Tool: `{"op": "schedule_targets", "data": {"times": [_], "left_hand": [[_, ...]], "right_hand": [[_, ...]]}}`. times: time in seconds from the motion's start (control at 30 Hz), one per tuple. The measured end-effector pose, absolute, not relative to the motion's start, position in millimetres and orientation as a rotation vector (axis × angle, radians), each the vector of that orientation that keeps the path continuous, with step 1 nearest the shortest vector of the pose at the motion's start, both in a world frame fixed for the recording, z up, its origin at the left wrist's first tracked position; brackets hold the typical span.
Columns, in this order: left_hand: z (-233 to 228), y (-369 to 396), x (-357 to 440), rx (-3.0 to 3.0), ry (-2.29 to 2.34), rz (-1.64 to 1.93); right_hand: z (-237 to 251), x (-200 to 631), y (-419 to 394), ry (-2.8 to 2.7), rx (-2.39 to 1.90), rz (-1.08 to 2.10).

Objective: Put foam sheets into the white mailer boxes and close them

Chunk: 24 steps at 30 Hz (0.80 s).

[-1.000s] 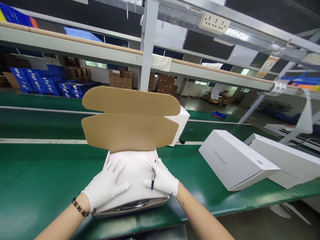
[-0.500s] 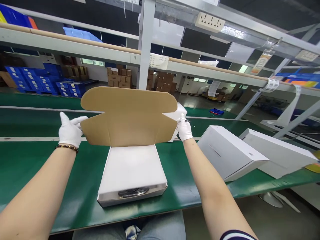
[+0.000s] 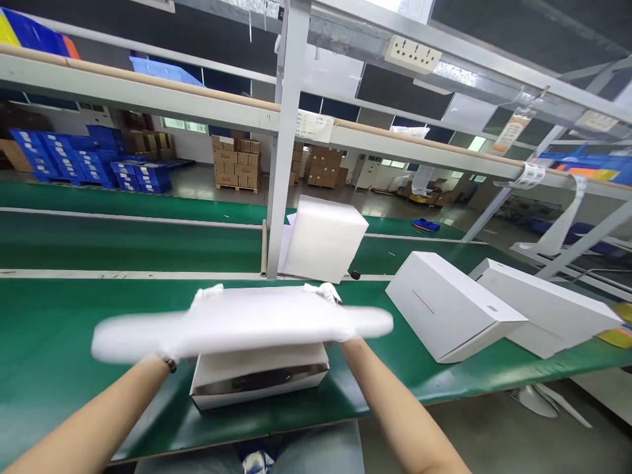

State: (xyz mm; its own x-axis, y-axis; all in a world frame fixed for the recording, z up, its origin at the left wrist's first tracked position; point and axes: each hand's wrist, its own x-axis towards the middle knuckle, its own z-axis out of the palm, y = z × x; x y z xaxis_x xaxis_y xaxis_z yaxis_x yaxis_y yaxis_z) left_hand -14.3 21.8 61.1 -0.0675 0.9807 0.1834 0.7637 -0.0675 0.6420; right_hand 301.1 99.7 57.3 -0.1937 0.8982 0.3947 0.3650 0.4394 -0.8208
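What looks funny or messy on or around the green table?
Nothing looks spilled or broken around the white cardboard box at the front. One untidy thing, maybe: at the right, a long white paper strip droops loosely from the grey metal rail, curling down instead of hanging neatly.

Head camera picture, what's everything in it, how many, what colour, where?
Flapped box: one, white, front middle
Blurred item: one, dark, inside box
Standing boxes: two, white, right
Block: one, white, behind box
Bench: one, green, across front
Frame: one, grey, above bench
Socket strip: one, cream, top
Tag: one, orange, upper right
Packs: many, blue, back left
Cartons: many, brown, back middle
Legs: two, blue, bottom
Left hand: one, white glove, at flap
Right hand: one, white glove, at flap
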Motion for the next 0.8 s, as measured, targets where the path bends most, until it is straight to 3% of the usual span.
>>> {"op": "schedule_targets", "data": {"times": [0.07,0.17,0.27,0.4,0.53,0.8], "left_hand": [[77.3,8.1,-24.1,1.904,1.783,0.719],[115.1,-8.4,-24.7,1.948,1.759,0.128],[126.1,-29.1,-6.5,2.123,1.677,-0.226],[73.2,-61.1,14.3,2.515,1.612,-0.01],[22.8,-78.0,16.4,2.812,1.647,0.284],[20.7,-47.8,64.3,2.616,1.788,0.071]], "right_hand": [[76.3,317.0,92.8,-1.908,-0.963,0.958],[110.7,334.9,76.7,-2.272,-0.809,1.244],[115.0,334.6,50.5,-2.558,-0.816,1.044],[66.0,321.6,16.0,-2.658,-0.701,0.515],[30.3,314.7,3.7,-2.593,-0.675,0.311],[30.0,305.6,36.1,-2.767,-0.731,0.126]]}}
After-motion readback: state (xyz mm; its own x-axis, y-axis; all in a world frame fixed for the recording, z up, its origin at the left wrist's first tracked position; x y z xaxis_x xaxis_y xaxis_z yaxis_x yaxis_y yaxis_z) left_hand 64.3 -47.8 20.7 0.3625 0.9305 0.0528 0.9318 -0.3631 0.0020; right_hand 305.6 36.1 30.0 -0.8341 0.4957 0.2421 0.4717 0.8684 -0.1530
